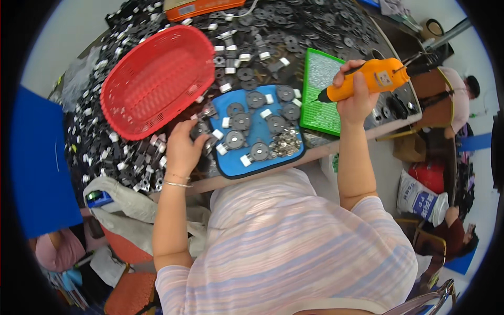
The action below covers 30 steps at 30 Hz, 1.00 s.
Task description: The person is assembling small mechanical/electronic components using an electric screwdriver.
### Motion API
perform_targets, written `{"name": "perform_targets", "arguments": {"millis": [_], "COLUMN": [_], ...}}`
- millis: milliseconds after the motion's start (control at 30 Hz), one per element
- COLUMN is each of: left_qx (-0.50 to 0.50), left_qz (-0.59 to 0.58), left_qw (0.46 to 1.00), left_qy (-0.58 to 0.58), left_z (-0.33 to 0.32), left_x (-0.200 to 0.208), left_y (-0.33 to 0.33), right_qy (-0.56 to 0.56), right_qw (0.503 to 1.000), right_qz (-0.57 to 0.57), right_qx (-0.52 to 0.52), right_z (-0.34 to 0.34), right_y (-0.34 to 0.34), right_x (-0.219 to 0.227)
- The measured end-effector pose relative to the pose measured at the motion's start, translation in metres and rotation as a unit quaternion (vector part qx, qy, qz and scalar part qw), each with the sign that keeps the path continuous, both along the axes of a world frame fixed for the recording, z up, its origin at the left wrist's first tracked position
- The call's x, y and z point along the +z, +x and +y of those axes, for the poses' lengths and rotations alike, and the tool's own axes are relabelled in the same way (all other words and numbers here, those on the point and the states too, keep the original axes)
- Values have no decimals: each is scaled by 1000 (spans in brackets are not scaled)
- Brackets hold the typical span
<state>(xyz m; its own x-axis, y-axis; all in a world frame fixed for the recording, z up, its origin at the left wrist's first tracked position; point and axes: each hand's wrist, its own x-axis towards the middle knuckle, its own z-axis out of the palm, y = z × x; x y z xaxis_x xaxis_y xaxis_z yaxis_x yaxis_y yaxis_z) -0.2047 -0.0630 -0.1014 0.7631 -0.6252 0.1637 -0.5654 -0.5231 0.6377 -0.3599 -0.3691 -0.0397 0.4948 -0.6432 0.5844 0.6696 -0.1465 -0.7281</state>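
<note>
My right hand (357, 97) grips an orange electric screwdriver (367, 81), held above the table with its tip pointing left toward a green mat (321, 79). My left hand (182, 148) rests on the table at the left edge of a blue tray (236, 169), its fingers on small black round parts (200, 129); whether it grips one is hidden. On the tray lie several black discs with white clips (260, 151) and a heap of small silver screws (285, 143).
A tilted red plastic basket (155, 79) stands left of the tray. Black and white parts (273, 31) cover the table behind. An orange box (197, 8) is at the back. Other people sit at far right (462, 94) and lower right (459, 233).
</note>
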Motion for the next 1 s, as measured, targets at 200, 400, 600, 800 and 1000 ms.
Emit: {"name": "perform_targets", "arguments": {"millis": [200,400,600,800,1000], "left_qx": [-15,4,-2,-22,-66], "left_qz": [52,72,35,-16,-71], "left_qw": [998,997,998,998,995], "left_qy": [26,20,45,52,28], "left_z": [1,0,-9,-14,-36], "left_x": [7,4,17,28,41], "left_y": [6,7,4,-2,-8], "right_qy": [30,21,20,8,6], "right_qw": [997,998,999,998,998], "right_qz": [39,13,17,22,27], "right_qx": [-63,-54,-45,-52,-49], "right_z": [-16,-21,-23,-23,-23], "right_y": [-16,-10,-3,-1,0], "right_x": [-17,-24,-28,-30,-29]}}
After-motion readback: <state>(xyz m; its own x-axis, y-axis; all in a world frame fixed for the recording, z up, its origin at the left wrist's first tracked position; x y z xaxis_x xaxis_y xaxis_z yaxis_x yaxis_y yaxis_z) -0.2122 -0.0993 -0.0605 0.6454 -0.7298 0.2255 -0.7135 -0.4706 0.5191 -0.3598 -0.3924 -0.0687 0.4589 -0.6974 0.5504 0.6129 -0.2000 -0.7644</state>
